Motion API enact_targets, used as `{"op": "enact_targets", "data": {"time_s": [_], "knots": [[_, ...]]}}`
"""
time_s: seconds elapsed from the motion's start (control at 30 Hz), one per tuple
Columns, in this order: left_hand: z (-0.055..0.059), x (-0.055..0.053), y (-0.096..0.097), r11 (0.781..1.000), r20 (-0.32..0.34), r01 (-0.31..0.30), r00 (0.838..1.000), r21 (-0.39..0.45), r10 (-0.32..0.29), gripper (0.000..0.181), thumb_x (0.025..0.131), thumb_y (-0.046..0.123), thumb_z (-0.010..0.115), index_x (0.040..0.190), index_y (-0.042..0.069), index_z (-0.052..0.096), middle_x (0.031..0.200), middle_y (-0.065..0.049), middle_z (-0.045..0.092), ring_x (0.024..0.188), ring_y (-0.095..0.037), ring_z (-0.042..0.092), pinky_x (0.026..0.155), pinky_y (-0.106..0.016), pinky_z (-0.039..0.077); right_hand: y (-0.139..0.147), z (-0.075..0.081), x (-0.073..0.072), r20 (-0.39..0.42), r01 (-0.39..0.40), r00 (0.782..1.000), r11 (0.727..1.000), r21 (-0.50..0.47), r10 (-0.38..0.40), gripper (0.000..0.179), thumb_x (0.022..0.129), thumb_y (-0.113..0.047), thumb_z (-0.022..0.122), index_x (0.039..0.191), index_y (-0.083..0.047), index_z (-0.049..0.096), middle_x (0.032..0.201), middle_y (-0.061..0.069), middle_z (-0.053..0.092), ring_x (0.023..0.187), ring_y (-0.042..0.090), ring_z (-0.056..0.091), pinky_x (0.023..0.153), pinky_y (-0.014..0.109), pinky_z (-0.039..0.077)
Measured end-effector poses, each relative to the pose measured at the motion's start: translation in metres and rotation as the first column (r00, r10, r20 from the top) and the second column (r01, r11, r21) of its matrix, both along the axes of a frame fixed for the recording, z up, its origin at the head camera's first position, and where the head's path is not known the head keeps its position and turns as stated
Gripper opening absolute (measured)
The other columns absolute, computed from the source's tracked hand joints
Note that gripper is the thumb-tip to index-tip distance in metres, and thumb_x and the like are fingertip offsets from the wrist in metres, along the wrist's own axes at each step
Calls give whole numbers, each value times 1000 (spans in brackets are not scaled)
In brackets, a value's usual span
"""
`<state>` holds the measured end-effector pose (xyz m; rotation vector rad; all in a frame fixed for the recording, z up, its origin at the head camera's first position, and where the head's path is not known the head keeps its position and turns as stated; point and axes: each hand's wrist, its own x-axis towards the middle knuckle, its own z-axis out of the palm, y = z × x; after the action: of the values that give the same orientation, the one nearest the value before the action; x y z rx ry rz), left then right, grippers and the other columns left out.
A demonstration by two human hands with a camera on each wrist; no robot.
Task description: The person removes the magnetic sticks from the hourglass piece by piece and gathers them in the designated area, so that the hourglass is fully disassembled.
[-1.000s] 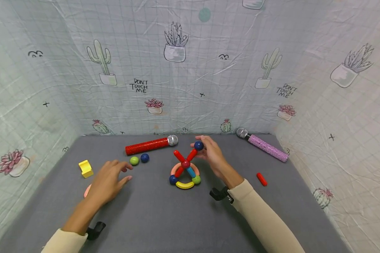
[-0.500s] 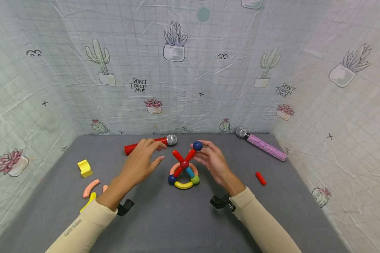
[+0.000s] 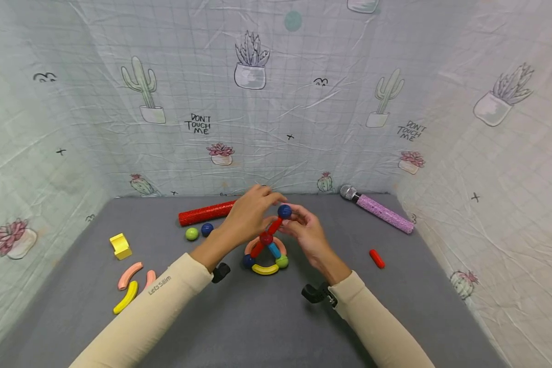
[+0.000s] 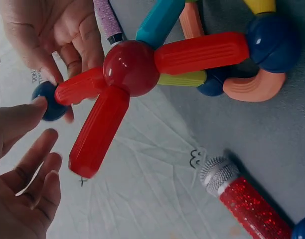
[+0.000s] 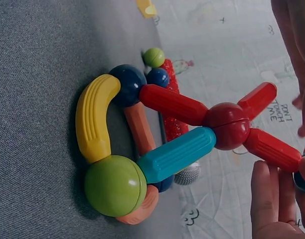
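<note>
A magnetic ball-and-stick frame stands mid-table, with a curved yellow stick (image 3: 265, 269) at its base. A red ball (image 3: 266, 238) joins a light-blue stick (image 3: 274, 250) and several red sticks. On its upper right stick sits a dark blue ball (image 3: 284, 211). My right hand (image 3: 305, 235) pinches this ball where it meets the stick. My left hand (image 3: 246, 217) reaches over from the left; its thumb (image 4: 23, 119) touches the same ball, while the other fingers spread below it in the left wrist view. A free-ended red stick (image 4: 98, 132) is hidden behind my left hand in the head view.
Behind lie a red glitter microphone (image 3: 206, 213) and a purple one (image 3: 384, 213). A loose green ball (image 3: 191, 234) and blue ball (image 3: 207, 229) sit left. Curved sticks (image 3: 126, 297) and a yellow block (image 3: 120, 246) lie farther left, a red stick (image 3: 376, 258) right.
My left hand has swept right, from beside the loose balls to the frame's top blue ball. My right hand has stayed near that ball, and its thumb has come in against it.
</note>
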<state>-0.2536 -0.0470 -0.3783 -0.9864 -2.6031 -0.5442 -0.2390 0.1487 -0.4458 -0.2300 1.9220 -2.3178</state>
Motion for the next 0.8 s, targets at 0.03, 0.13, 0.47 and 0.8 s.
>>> {"op": "enact_targets", "data": {"time_s": [0.03, 0.13, 0.47, 0.8], "knots": [[0, -2, 2, 1000, 12, 6, 1000, -10, -6, 45, 88, 16, 89, 130, 20, 73, 115, -4, 70, 109, -24, 59, 93, -39, 58, -1, 0, 0, -4, 4, 1000, 1000, -3, -4, 41, 104, 2, 62, 144, -3, 58, 114, 3, 67, 107, 16, 71, 96, 33, 61], [0, -5, 4, 999, 44, 17, 999, -28, -16, 44, 89, 15, 88, 130, 22, 74, 116, -5, 69, 105, -22, 56, 86, -38, 56, -3, -1, -2, -13, 19, 1000, 1000, -3, -19, 40, 102, 2, 64, 142, -3, 59, 112, 4, 68, 105, 16, 72, 94, 33, 62], [0, -9, 7, 1000, 52, 15, 999, -16, -14, 42, 86, 12, 89, 123, 23, 73, 113, -4, 68, 103, -21, 55, 83, -35, 55, -4, -1, -4, -19, 42, 999, 999, -10, -43, 45, 100, 5, 67, 142, -6, 59, 106, 2, 72, 98, 13, 76, 93, 36, 63], [-4, -10, -7, 995, 26, -34, 999, 89, 32, 42, 91, 20, 86, 128, 17, 67, 116, -5, 66, 109, -23, 61, 89, -40, 59, -2, -1, -5, -28, 41, 999, 999, 23, -40, 42, 101, -1, 69, 141, -10, 62, 109, 4, 73, 97, 16, 76, 94, 36, 63]]}}
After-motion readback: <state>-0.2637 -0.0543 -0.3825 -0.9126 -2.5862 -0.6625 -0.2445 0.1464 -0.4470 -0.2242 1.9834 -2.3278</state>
